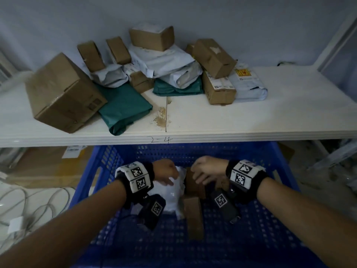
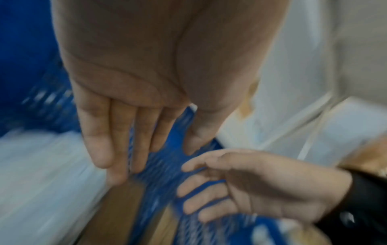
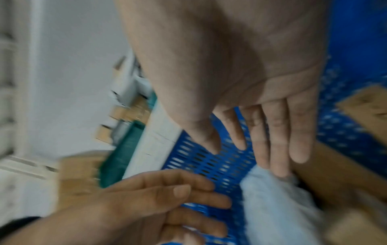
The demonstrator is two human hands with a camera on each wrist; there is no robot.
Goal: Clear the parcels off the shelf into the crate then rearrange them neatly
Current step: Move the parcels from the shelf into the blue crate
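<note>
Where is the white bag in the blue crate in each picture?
Head: white bag at centre, under the left hand.
Left wrist: blurred, at the lower left.
Right wrist: lower right, below the right hand's fingertips.
Shared landmark: the blue crate, with its slotted wall.

Handwritten "2-4" on the front edge of the white shelf (image 1: 193, 139), just above the crate. Printed labels on the cardboard box (image 1: 219, 89) at the right of the pile and on the white mailer (image 1: 249, 84) beside it, the latter with a yellow-and-red sticker; print too small to read. Square black-and-white coded markers on the wrist bands (image 1: 138, 177), no letters legible. Nothing readable in either wrist view.
</note>
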